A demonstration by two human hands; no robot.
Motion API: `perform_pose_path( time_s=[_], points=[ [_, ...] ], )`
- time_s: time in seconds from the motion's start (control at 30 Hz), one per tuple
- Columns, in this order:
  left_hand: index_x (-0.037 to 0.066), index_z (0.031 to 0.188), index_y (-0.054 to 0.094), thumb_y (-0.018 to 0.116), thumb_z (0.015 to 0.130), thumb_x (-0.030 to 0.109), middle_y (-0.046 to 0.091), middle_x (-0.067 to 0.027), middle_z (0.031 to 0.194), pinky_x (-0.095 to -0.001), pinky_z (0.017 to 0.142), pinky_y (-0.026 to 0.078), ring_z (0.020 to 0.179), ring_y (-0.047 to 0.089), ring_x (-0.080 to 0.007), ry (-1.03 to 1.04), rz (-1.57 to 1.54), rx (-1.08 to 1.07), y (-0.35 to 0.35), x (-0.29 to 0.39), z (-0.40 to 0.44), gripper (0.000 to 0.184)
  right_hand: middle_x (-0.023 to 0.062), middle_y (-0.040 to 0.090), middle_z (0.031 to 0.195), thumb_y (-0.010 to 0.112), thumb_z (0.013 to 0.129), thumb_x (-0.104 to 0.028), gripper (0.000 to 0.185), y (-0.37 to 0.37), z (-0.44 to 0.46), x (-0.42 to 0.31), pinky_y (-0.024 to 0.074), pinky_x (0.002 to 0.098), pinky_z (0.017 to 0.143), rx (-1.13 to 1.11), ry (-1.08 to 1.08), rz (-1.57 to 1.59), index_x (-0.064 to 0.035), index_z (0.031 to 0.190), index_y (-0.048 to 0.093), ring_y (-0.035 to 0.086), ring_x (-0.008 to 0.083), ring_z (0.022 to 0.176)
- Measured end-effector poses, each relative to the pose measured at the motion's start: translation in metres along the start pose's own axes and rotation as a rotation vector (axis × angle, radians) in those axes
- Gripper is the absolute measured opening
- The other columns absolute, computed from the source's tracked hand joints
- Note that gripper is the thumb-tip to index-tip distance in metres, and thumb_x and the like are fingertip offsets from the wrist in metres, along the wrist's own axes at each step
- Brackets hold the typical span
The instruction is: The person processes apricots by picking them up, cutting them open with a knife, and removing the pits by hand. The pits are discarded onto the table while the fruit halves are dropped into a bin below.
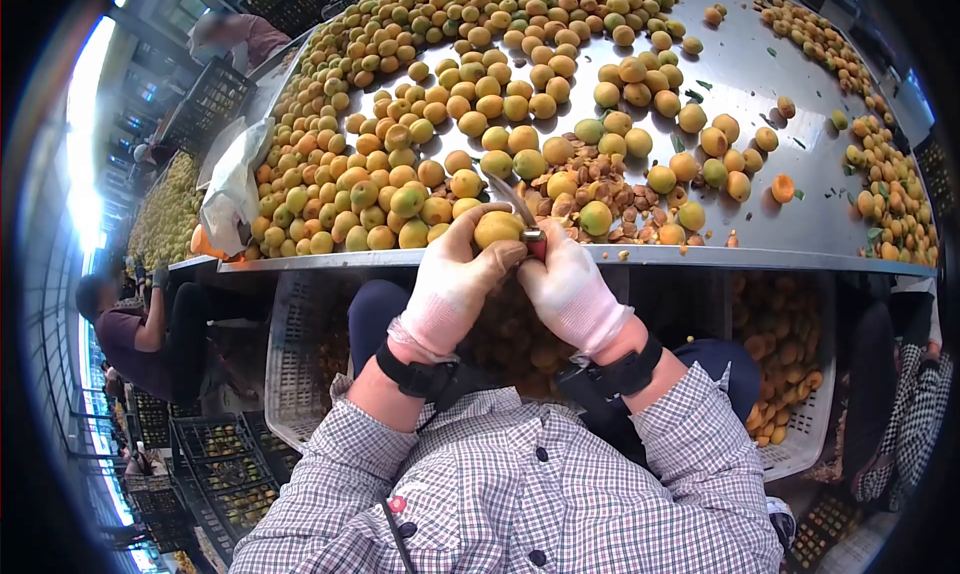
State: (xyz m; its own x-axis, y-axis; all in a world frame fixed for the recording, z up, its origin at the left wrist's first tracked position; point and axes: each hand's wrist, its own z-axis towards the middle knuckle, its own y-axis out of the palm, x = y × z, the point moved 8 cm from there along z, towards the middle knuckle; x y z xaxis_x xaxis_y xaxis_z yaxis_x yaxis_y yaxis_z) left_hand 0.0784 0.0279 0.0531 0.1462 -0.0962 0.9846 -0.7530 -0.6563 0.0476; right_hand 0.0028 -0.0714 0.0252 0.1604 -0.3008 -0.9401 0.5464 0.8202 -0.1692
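Observation:
My left hand [452, 282], in a whitish glove with a pink cuff, grips a yellow apricot [497, 228] between thumb and fingers just over the table's front edge. Close beside it, my right hand [571, 286], gloved the same way, is closed on a small knife [536, 242] with a red handle and a curved blade pointing up and to the left. The blade is at the right side of the apricot; whether it cuts into the skin I cannot tell. Behind both hands lies a heap of brown pits [610, 196] mixed with whole apricots.
A metal table [735, 144] carries many apricots [390, 134], with a white plastic bag [232, 189] at its left corner. Below stand white crates, the right crate [815, 414] holding opened apricots. A person [150, 324] sits at left; black crates [225, 464] stack nearby.

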Motion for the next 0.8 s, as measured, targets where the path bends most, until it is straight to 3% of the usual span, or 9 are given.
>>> perform_pose_path(
  time_s=[0.07, 0.13, 0.2, 0.33, 0.4, 0.43, 0.57, 0.7, 0.8],
  points=[
    [-0.001, 0.131, 0.053, 0.071, 0.091, 0.026, 0.064, -0.0025, 0.099, -0.0194, 0.067, 0.047, 0.077, 0.056, -0.0063, 0.027, 0.088, -0.019, -0.006, 0.003, 0.005, 0.052, 0.0146, 0.064, 0.071, 0.055, 0.089, -0.010, 0.021, -0.010, 0.003, -0.016, 0.0499, 0.0427, 0.051, 0.020, -0.075, 0.203, -0.0011, 0.108, 0.052, 0.063, 0.0321, 0.057],
    [-0.002, 0.131, 0.053, 0.073, 0.089, 0.029, 0.063, -0.0039, 0.104, -0.0219, 0.078, 0.047, 0.089, 0.057, -0.0075, 0.046, -0.001, -0.177, -0.002, 0.001, 0.012, 0.056, -0.0033, 0.046, 0.061, 0.053, 0.089, -0.007, 0.013, 0.014, -0.025, -0.008, 0.0299, 0.0269, 0.035, -0.439, 0.818, 0.991, -0.0041, 0.102, 0.055, 0.039, 0.0099, 0.042],
    [-0.002, 0.131, 0.054, 0.074, 0.088, 0.036, 0.062, -0.0042, 0.109, -0.0236, 0.086, 0.045, 0.097, 0.055, -0.0083, 0.042, -0.203, -0.216, 0.005, 0.001, 0.009, 0.061, -0.0052, 0.036, 0.059, 0.053, 0.090, -0.006, 0.008, 0.018, -0.032, -0.014, 0.0177, 0.0204, 0.035, -0.569, 0.907, 1.126, -0.0058, 0.098, 0.055, 0.029, 0.0036, 0.040],
    [-0.005, 0.134, 0.049, 0.073, 0.087, 0.050, 0.059, -0.0075, 0.117, -0.0276, 0.090, 0.045, 0.104, 0.056, -0.0142, 0.061, -0.211, -0.221, -0.002, 0.006, 0.010, 0.076, -0.0009, 0.049, 0.062, 0.053, 0.090, -0.007, 0.011, 0.003, -0.020, -0.012, 0.0334, 0.0264, 0.038, -0.411, 0.698, 0.720, -0.0028, 0.100, 0.056, 0.044, 0.0109, 0.043],
    [-0.005, 0.133, 0.050, 0.072, 0.087, 0.050, 0.060, -0.0072, 0.117, -0.0271, 0.089, 0.045, 0.104, 0.055, -0.0138, 0.038, -0.180, -0.195, -0.006, 0.004, 0.011, 0.075, 0.0041, 0.058, 0.067, 0.055, 0.090, -0.009, 0.017, -0.018, -0.004, -0.014, 0.0480, 0.0332, 0.054, -0.110, 0.133, 0.111, 0.0012, 0.103, 0.055, 0.057, 0.0180, 0.058],
    [-0.002, 0.129, 0.053, 0.073, 0.087, 0.048, 0.059, -0.0032, 0.109, -0.0240, 0.081, 0.043, 0.093, 0.053, -0.0100, 0.022, -0.150, -0.179, -0.007, 0.000, 0.012, 0.068, 0.0127, 0.063, 0.073, 0.057, 0.088, -0.009, 0.021, -0.020, -0.005, -0.019, 0.0510, 0.0382, 0.071, -0.128, 0.187, 0.029, 0.0038, 0.105, 0.054, 0.065, 0.0277, 0.072],
    [0.001, 0.120, 0.059, 0.073, 0.087, 0.044, 0.059, 0.0015, 0.095, -0.0213, 0.070, 0.042, 0.079, 0.050, -0.0065, 0.008, -0.178, -0.121, -0.002, -0.002, 0.013, 0.056, 0.0271, 0.063, 0.079, 0.057, 0.085, -0.008, 0.022, -0.018, -0.009, -0.021, 0.0498, 0.0450, 0.072, -0.138, 0.165, -0.156, 0.0037, 0.103, 0.055, 0.063, 0.0444, 0.082],
    [0.001, 0.118, 0.059, 0.073, 0.088, 0.040, 0.059, 0.0005, 0.093, -0.0217, 0.069, 0.042, 0.077, 0.051, -0.0068, -0.010, -0.113, -0.129, -0.005, -0.001, 0.012, 0.050, 0.0270, 0.062, 0.079, 0.057, 0.085, -0.009, 0.021, -0.020, -0.011, -0.023, 0.0493, 0.0470, 0.072, -0.118, 0.146, -0.201, 0.0036, 0.102, 0.054, 0.063, 0.0455, 0.082],
    [-0.003, 0.128, 0.054, 0.076, 0.086, 0.044, 0.062, -0.0041, 0.110, -0.0241, 0.082, 0.047, 0.096, 0.057, -0.0108, -0.056, -0.135, -0.181, -0.006, -0.003, 0.013, 0.067, 0.0276, 0.062, 0.079, 0.057, 0.085, -0.008, 0.020, -0.020, -0.011, -0.023, 0.0493, 0.0472, 0.072, -0.089, 0.135, -0.190, 0.0034, 0.100, 0.054, 0.063, 0.0454, 0.083]
  ],
)
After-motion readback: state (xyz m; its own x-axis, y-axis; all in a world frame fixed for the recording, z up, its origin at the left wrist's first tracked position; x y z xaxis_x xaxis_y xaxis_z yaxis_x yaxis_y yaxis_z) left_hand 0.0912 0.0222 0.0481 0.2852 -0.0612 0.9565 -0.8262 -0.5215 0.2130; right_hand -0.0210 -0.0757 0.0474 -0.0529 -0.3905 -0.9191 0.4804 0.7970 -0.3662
